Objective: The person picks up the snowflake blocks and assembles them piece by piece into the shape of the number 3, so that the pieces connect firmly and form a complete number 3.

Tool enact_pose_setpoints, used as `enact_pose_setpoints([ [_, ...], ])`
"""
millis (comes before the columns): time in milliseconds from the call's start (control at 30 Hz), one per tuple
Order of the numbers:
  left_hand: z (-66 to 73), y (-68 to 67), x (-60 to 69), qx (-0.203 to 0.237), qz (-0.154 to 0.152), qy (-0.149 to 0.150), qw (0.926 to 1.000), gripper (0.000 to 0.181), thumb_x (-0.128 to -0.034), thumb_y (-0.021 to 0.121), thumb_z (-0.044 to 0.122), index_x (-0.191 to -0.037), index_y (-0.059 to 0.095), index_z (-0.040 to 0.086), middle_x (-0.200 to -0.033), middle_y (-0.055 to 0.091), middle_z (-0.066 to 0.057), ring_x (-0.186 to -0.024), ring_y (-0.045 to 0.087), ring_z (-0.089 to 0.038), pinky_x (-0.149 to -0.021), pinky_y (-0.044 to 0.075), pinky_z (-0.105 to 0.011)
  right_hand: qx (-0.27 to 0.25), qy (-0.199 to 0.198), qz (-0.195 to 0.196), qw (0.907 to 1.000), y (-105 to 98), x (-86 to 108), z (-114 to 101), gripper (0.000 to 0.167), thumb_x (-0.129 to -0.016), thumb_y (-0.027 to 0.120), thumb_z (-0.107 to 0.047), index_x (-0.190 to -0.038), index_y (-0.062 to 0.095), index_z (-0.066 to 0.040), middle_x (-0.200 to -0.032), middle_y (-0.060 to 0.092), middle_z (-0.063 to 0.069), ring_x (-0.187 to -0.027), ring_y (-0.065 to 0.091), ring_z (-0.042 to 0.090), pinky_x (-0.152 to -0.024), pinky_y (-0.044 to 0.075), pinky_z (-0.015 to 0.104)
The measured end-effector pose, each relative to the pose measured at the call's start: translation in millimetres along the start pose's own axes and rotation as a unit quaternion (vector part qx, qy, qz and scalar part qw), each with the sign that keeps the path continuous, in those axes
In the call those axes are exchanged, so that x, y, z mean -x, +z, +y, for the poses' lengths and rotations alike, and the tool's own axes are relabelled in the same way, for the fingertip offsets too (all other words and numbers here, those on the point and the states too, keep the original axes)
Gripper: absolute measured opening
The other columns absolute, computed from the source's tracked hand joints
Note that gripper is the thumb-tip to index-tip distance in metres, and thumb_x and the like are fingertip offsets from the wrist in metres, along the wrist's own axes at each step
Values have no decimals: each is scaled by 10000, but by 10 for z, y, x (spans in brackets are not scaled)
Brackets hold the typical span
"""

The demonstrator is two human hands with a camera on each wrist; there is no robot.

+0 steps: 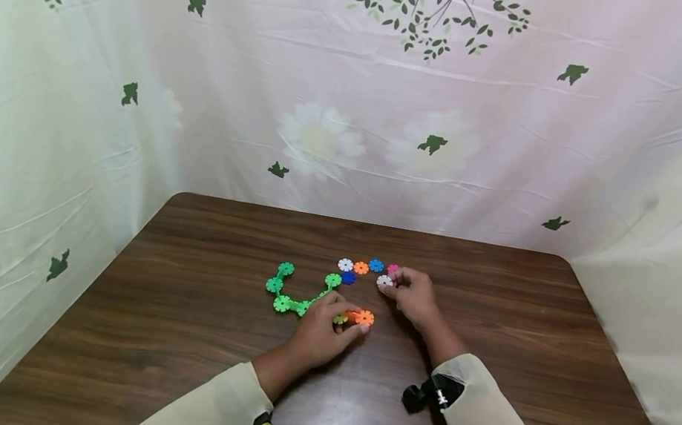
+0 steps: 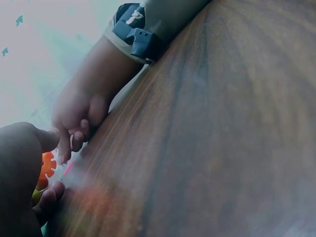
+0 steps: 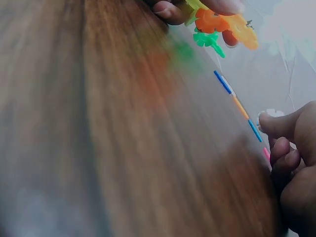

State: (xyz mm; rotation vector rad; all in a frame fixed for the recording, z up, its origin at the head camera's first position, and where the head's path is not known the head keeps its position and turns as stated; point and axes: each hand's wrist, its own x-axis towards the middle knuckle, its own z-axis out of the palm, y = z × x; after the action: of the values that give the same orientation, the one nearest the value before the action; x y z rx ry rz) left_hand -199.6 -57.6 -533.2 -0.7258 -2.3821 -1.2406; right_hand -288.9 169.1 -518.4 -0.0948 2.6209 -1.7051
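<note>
A chain of notched flower-shaped discs (image 1: 281,303), mostly green, curves across the table. My left hand (image 1: 319,331) pinches its right end by the yellow and orange discs, covering part of the chain. The orange end disc (image 1: 366,319) shows beside the thumb and index finger; in the right wrist view, the orange discs (image 3: 212,21) are raised off the table. Between thumb and fingers, my right hand (image 1: 417,300) pinches a white disc (image 1: 384,281). A pink disc (image 1: 393,269) lies partly hidden behind those fingers.
Loose discs lie behind the chain: white (image 1: 345,264), orange (image 1: 361,268), light blue (image 1: 376,266) and dark blue (image 1: 348,278). The brown wooden table (image 1: 171,334) ends at a patterned cloth (image 1: 363,81) behind and at both sides.
</note>
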Motion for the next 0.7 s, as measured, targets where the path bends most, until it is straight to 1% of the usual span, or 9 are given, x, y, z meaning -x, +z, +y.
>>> enact_pose_setpoints([
  [33,-41,27,8,-42,54,107,9999,290,-980,840,287,-1152,825,55,-980,629,-42,-754,551,-72,-645,473,-193,-28,-6,-39,10000,-8,10,6,147,-974,833,-109,-974,705,-37,-894,644,40,-624,527,123,-542,478,251],
  [100,-53,32,15,-63,49,138,9999,296,-984,836,296,-1151,824,51,-977,626,-42,-753,544,-67,-641,473,-196,-48,-62,-133,9999,-27,33,14,145,-986,827,-134,-984,729,-26,-904,664,44,-622,537,126,-551,493,259],
  [200,-36,25,13,-7,-52,-23,10000,311,-976,845,298,-1166,824,52,-988,630,-42,-749,544,-74,-643,476,-203,-44,-173,-327,9993,-57,92,9,141,-1014,796,-150,-1021,765,-12,-904,702,74,-612,563,144,-546,506,271],
  [267,7,-5,2,69,-120,-164,9998,341,-941,880,298,-1168,823,50,-996,635,-43,-757,552,-59,-658,490,-188,-26,-298,-458,9985,-77,131,5,152,-1036,767,-149,-1050,769,3,-889,714,100,-611,575,145,-539,506,271],
  [300,-5,4,0,82,-113,-200,9997,348,-935,886,307,-1173,825,60,-998,636,-32,-757,547,-45,-661,486,-180,-45,-337,-500,9982,-83,151,3,152,-1041,759,-145,-1056,772,6,-873,718,107,-606,580,144,-534,502,266],
  [467,-94,59,2,-3,98,18,10000,343,-934,888,361,-1147,833,97,-972,622,3,-758,529,9,-658,477,-151,-141,-495,-672,9964,-101,236,12,144,-1062,723,-126,-1069,759,13,-814,701,101,-625,597,121,-550,489,245],
  [533,-101,65,3,-9,110,47,9999,331,-937,887,354,-1141,833,99,-969,621,0,-755,530,2,-655,484,-162,-161,-480,-745,9959,-105,269,16,139,-1071,709,-128,-1073,754,3,-817,691,104,-643,601,124,-565,491,246],
  [567,-81,56,-1,-18,51,-69,10000,324,-936,888,343,-1148,835,104,-973,623,-2,-762,531,-6,-665,481,-161,-154,-472,-774,9958,-107,286,19,139,-1076,702,-133,-1077,753,-3,-821,688,111,-651,602,126,-571,492,247],
  [700,23,3,-14,-87,-71,-190,9998,325,-921,902,281,-1161,832,73,-974,628,-43,-755,548,-58,-660,491,-179,-198,-441,-855,9952,-107,355,-3,139,-1081,694,-137,-1074,753,-11,-837,687,118,-668,605,134,-582,493,249],
])
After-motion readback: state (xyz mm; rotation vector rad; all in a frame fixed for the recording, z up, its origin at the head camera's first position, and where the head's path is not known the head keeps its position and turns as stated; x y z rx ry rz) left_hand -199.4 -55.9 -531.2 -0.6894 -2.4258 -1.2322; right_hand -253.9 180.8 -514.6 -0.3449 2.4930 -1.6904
